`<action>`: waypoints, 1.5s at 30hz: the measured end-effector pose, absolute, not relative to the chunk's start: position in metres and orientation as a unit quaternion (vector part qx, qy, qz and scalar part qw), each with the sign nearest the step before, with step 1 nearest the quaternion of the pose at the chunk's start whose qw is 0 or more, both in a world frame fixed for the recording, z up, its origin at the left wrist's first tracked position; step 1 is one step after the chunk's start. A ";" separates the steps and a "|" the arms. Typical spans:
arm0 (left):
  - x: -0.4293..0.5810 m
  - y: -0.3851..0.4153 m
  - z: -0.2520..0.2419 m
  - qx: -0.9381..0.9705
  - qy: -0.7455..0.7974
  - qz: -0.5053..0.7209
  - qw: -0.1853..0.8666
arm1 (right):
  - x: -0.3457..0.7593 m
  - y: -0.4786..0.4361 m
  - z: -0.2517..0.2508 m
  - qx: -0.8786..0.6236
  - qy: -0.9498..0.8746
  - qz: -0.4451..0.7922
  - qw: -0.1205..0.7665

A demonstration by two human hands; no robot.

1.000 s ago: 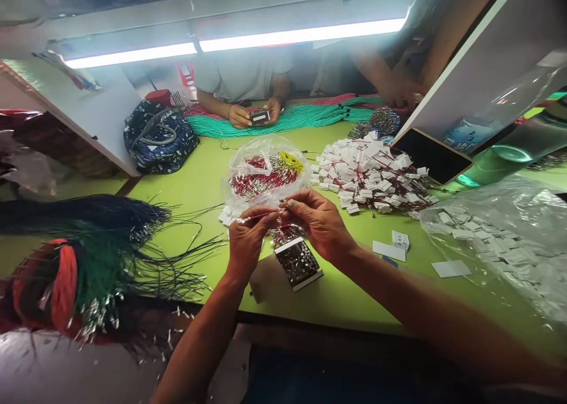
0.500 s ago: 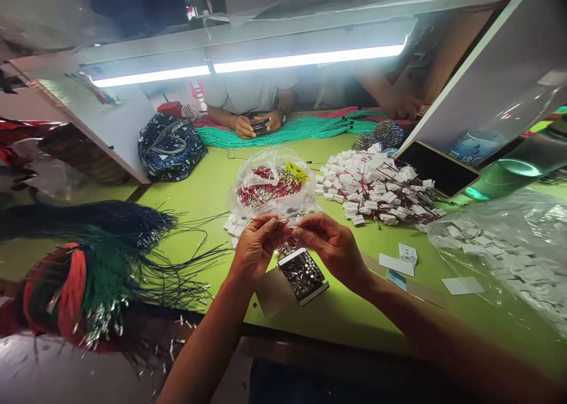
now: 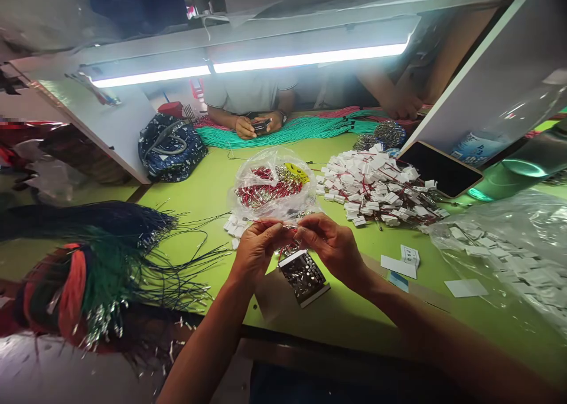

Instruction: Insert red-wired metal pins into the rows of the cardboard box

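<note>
My left hand (image 3: 256, 253) pinches a thin red wire (image 3: 266, 221) between thumb and forefinger. My right hand (image 3: 335, 249) is closed in a pinch at the wire's metal-tipped end, fingertips almost touching the left ones. Whatever small piece the right fingers grip is too small to make out. Just below both hands, a small dark open box (image 3: 303, 279) holds many tiny shiny metal parts. Behind them stands a clear plastic bag (image 3: 283, 206) with a heap of red wires (image 3: 254, 192) with metal ends and a yellow piece (image 3: 296, 172).
White connectors on red wires (image 3: 370, 185) are piled to the right, beside a phone (image 3: 440, 169) and a bag of white pieces (image 3: 509, 256). Paper slips (image 3: 398, 266) lie nearer. Dark and green wire bundles (image 3: 119, 238) spread left. Across the table, a person's hands (image 3: 252, 126) hold a black object.
Both hands stay almost in place; the fingertips have drawn slightly closer together around the wire end. The right-side things sit a touch farther right in view.
</note>
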State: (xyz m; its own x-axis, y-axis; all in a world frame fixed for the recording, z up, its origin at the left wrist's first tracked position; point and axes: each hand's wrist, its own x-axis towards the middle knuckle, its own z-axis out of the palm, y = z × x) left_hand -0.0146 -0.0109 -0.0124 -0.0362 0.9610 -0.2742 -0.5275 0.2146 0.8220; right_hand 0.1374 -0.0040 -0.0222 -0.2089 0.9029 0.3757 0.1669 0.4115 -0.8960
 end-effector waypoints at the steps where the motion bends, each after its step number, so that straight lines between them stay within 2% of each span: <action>1: -0.014 -0.011 -0.013 0.255 0.436 0.574 0.644 | 0.139 -0.004 -0.023 -0.391 -0.709 0.330 0.485; 6: -0.015 -0.012 -0.014 0.301 0.450 0.568 0.620 | 0.146 -0.003 -0.026 -0.359 -0.803 0.137 0.455; 12: -0.019 -0.015 -0.016 0.357 0.477 0.544 0.591 | 0.151 -0.001 -0.033 -0.316 -0.862 0.037 0.395; 15: -0.020 -0.015 -0.016 0.369 0.485 0.535 0.585 | 0.150 -0.002 -0.038 -0.310 -0.866 0.005 0.392; 20: -0.017 -0.016 -0.015 0.361 0.491 0.537 0.583 | 0.145 -0.004 -0.043 -0.348 -0.838 0.039 0.418; 29: -0.016 -0.018 -0.018 0.358 0.485 0.537 0.590 | 0.144 -0.005 -0.038 -0.327 -0.836 0.031 0.440; 33: -0.015 -0.015 -0.020 0.343 0.475 0.540 0.604 | 0.151 -0.001 -0.030 -0.327 -0.847 0.077 0.412; 40: -0.015 -0.014 -0.020 0.350 0.460 0.539 0.613 | 0.154 0.003 -0.023 -0.323 -0.868 0.037 0.376; 45: -0.017 -0.011 -0.014 0.282 0.463 0.564 0.623 | 0.154 0.000 -0.020 -0.333 -0.838 0.121 0.416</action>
